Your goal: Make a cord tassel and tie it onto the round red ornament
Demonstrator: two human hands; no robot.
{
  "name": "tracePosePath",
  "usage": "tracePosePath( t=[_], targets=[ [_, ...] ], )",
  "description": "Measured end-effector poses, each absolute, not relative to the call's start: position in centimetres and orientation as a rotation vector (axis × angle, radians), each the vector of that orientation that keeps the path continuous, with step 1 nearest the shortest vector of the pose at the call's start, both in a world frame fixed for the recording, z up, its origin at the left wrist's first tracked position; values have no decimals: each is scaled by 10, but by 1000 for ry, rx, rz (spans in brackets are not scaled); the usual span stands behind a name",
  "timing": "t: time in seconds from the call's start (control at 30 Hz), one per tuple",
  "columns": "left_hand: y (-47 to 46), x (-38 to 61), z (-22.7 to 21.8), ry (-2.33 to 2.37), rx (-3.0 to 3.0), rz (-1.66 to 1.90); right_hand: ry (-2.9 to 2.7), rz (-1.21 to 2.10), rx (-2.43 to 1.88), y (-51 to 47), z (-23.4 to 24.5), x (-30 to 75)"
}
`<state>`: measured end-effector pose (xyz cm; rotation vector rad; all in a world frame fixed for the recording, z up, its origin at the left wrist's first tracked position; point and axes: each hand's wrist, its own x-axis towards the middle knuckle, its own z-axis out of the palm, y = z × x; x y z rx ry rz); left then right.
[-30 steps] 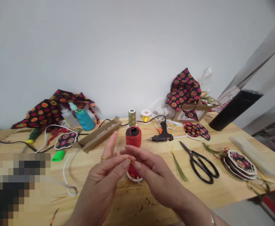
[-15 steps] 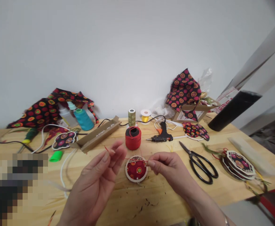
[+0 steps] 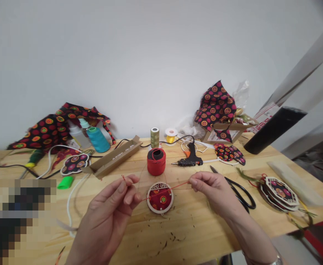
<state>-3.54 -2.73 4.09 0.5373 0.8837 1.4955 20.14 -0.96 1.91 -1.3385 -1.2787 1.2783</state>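
Note:
A red thread stretches between my two hands, slanting up to the right. My left hand is closed on it, with a short end poking up above the thumb and forefinger. The thumb and fingertips of my right hand pinch the other part. Below the thread lies a round ornament with a pale cut-out frame and dark red patterned fabric. Just behind stands a spool of red thread, from which thin strands run toward my hands.
Black-handled scissors lie partly behind my right forearm. A glue gun, an olive thread spool and a long cardboard box sit further back. Stacked ornaments and a black cylinder are at the right.
My right hand has moved right and slightly up, drawing the red thread straight across the ornament. My left fingers have curled in, and the right arm now covers more of the scissors.

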Motion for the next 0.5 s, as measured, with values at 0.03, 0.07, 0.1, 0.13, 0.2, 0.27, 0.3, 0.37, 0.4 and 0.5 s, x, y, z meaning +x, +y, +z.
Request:
tracePosePath(
  t=[0.03,0.07,0.1,0.13,0.2,0.27,0.3,0.37,0.4,0.5],
  targets=[
    [-27,-36,41,888,542,1490,-1287,1270,-1338,-9,19,203],
    [-27,-36,41,885,548,1489,-1296,1259,-1337,-9,20,204],
    [-27,-36,41,883,551,1490,-1307,1246,-1337,-8,20,204],
    [-27,-37,41,881,553,1491,-1321,1232,-1337,-8,21,205],
    [-26,-37,40,876,561,1488,-1360,1207,-1337,-8,24,205],
    [-27,-37,39,904,583,1442,-1431,1188,-1335,-9,29,203],
    [-29,-37,38,931,605,1395,-1487,1178,-1334,-11,31,201],
    [-31,-33,38,1001,689,1263,-1642,1131,-1319,-15,37,194],
    [-33,-30,39,1034,738,1191,-1735,1094,-1303,-17,40,190],
    [-36,-19,41,1109,861,1002,-2000,958,-1205,-24,46,176]
  ],
)
